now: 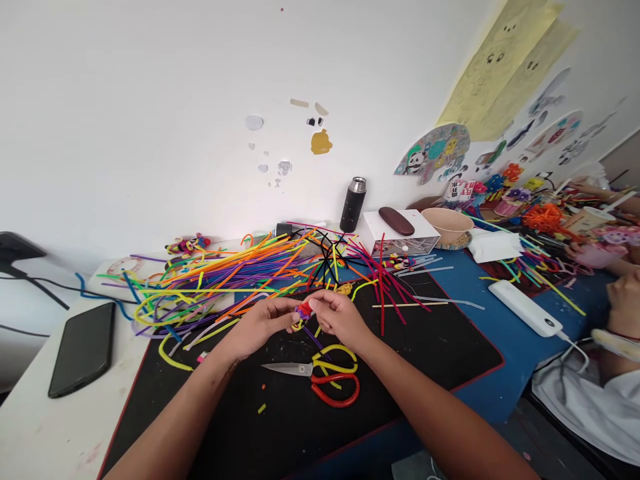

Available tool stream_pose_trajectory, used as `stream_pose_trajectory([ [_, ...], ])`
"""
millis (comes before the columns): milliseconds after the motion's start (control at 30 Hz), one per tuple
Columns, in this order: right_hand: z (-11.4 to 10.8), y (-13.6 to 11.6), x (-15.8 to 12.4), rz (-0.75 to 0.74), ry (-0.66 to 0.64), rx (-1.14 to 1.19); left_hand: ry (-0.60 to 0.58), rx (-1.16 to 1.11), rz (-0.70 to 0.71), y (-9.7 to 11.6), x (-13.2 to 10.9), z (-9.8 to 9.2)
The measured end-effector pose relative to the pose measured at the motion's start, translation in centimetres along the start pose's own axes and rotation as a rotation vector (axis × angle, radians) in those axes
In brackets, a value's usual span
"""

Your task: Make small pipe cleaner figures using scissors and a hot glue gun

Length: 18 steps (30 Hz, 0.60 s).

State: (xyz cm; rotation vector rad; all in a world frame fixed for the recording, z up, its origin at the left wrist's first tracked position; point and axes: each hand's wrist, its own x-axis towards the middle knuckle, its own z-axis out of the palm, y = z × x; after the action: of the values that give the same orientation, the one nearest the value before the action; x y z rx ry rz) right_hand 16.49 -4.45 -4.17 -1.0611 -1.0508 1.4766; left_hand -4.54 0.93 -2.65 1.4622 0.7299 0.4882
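**White wall, crowded craft desk: two hands pinch a small twisted piece over the mat**

White wall with stickers and paper cut-outs fills the upper frame; below it a desk runs across the whole width. At the lower left a dark phone [83,348] lies flat on the bare white top. Just right of it, a loose pile of pipe cleaners [235,275] in many colours spreads over the back of the black mat [430,353].

At centre frame, the left hand [257,327] and the right hand [341,321] meet above the mat. Both have thumb and fingertips closed on one small twisted piece [303,311] of red and purple, held between them clear of the surface, with a purple tail hanging beneath. Below the hands lie scissors [320,381] with red and yellow handles, blades together and pointing left.

Further right stand a dark flask [353,204], a white box [407,237] and a tan bowl [450,225]. A white power bank [524,308] rests on the blue cover, and another person's arm [623,303] shows at the right edge.

The grip is fingertip-only on a very small thing. If either pinch slackens it could drop into the scraps on the mat, or the twist could spring loose. A wrist lowered carelessly could land on the scissors, which lie close beneath.
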Motion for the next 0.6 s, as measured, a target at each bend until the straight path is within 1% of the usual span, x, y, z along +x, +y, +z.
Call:
stream_pose_trajectory([
  [167,-0.27,-0.21,-0.05,-0.040,0.074,0.022,0.096,-0.040,0.005,0.22,0.01,-0.32],
  [233,-0.34,-0.25,-0.10,-0.037,0.088,0.028,0.116,-0.048,-0.001,0.38,0.01,-0.34],
  [433,-0.01,0.15,-0.10,-0.032,0.087,0.039,0.112,-0.091,0.006,0.22,0.17,0.05],
  [600,0.15,0.55,0.12,-0.043,0.084,0.027,0.080,-0.103,0.006,0.05,0.19,0.37],
])
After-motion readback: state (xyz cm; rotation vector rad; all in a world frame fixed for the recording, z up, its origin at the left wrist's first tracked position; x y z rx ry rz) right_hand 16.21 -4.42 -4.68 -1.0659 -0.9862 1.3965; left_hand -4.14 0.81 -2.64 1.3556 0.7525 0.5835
